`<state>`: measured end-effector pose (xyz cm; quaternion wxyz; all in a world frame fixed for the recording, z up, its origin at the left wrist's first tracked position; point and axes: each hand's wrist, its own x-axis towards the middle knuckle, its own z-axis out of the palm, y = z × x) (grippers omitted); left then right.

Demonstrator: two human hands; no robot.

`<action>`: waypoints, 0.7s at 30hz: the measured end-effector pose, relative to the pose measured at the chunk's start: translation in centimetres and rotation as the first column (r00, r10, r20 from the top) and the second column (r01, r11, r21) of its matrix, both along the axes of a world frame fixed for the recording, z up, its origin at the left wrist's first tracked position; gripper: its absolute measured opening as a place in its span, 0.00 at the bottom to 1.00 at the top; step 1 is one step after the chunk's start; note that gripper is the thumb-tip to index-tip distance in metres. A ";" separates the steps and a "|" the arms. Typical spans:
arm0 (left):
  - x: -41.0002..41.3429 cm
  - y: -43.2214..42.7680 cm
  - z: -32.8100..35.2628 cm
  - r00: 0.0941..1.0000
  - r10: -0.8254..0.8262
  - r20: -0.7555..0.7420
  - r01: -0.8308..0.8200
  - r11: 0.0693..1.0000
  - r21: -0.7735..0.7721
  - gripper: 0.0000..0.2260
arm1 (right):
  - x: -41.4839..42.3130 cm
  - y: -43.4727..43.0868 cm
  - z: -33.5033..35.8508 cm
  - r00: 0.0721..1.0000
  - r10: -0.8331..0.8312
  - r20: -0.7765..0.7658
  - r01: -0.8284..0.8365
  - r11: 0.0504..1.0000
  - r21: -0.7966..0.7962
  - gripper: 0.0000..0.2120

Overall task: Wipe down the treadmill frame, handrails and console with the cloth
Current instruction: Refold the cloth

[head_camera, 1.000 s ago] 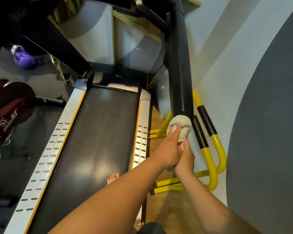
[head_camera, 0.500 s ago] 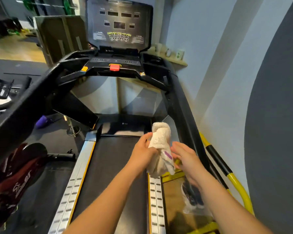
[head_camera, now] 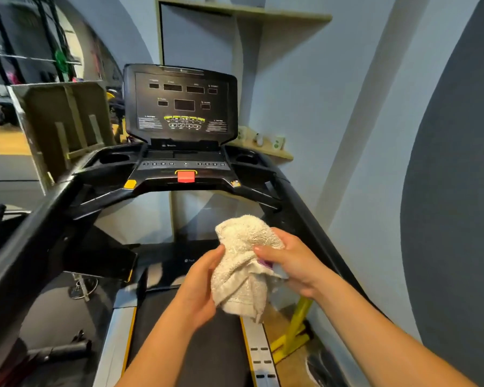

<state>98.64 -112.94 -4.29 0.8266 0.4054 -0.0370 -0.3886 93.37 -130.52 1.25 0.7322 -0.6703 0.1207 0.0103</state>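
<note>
Both the left hand [head_camera: 200,286] and right hand [head_camera: 294,263] clutch the bunched cloth [head_camera: 242,263] (off the treadmill); wiping the console [head_camera: 179,107] could press buttons

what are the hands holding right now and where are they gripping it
The cloth: left hand grips its left side, right hand pinches its right edge.

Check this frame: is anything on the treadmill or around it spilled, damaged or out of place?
Nothing stands out. The cloth is bunched between the left hand and right hand, held off the machine. The console stands upright and looks undamaged, and no spill shows on the belt.
</note>
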 end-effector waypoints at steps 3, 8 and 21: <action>2.0 1.2 0.0 0.996 0.087 0.015 -0.087 0.996 -0.004 0.22 | 3.0 1.3 0.6 0.998 0.060 0.035 -0.059 0.998 -0.014 0.15; 7.1 2.1 1.0 0.990 0.130 0.057 -0.124 0.988 -0.093 0.24 | 8.9 1.4 0.7 0.994 -0.004 0.111 0.035 0.961 -0.276 0.11; 31.6 -3.7 8.0 0.906 0.109 0.410 -0.225 0.943 0.247 0.18 | 30.1 -9.7 4.8 0.986 -0.039 0.164 -0.030 0.917 0.397 0.24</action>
